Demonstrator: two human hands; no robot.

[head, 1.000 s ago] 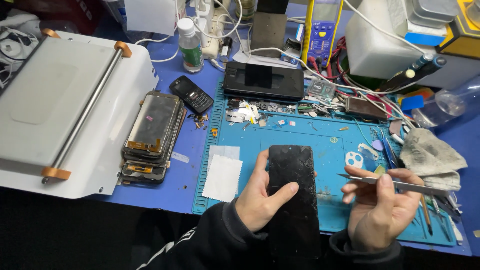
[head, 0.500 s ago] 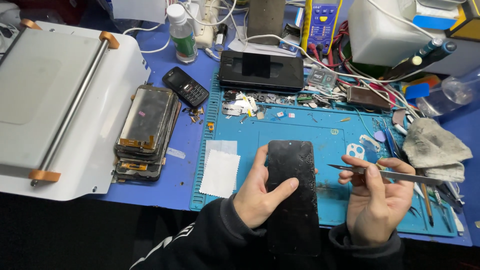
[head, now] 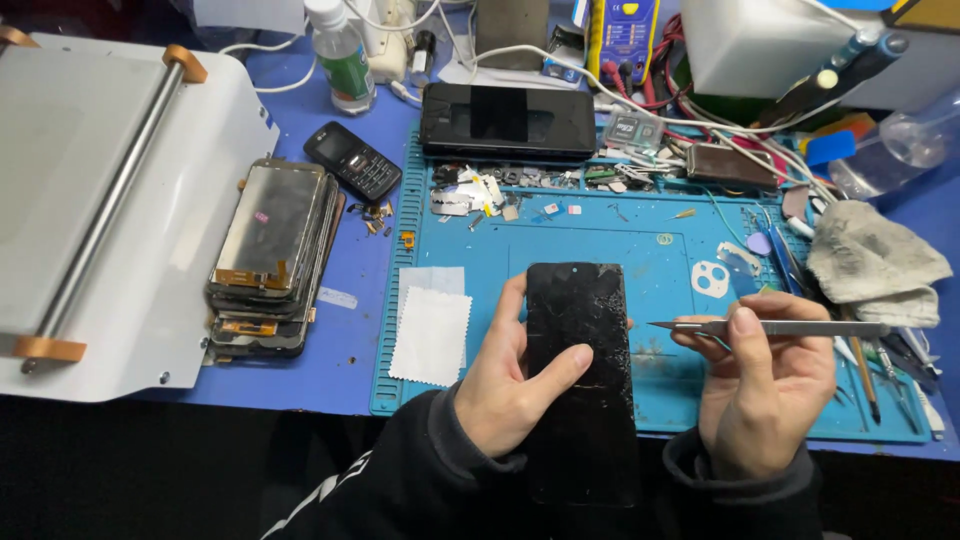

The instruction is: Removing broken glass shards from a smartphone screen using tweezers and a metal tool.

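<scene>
My left hand [head: 520,385] grips a black phone [head: 580,320] with a cracked screen, thumb laid across the glass, fingers along its left edge. The phone lies lengthwise over the near edge of a blue work mat [head: 640,240]. My right hand [head: 765,390] holds metal tweezers [head: 770,327] level, the tip pointing left and ending just right of the phone's right edge. Both sleeves are black.
A white machine with a metal bar [head: 110,210] fills the left. A stack of phone screens [head: 270,250] lies beside it, with a small keypad phone [head: 352,160], white wipes [head: 432,325], a black device [head: 508,118], a grey rag [head: 870,260], loose parts, cables and a bottle [head: 340,50].
The view has shifted slightly. My right hand has brought the tweezers a little closer to the phone's right edge. My left hand keeps its hold.
</scene>
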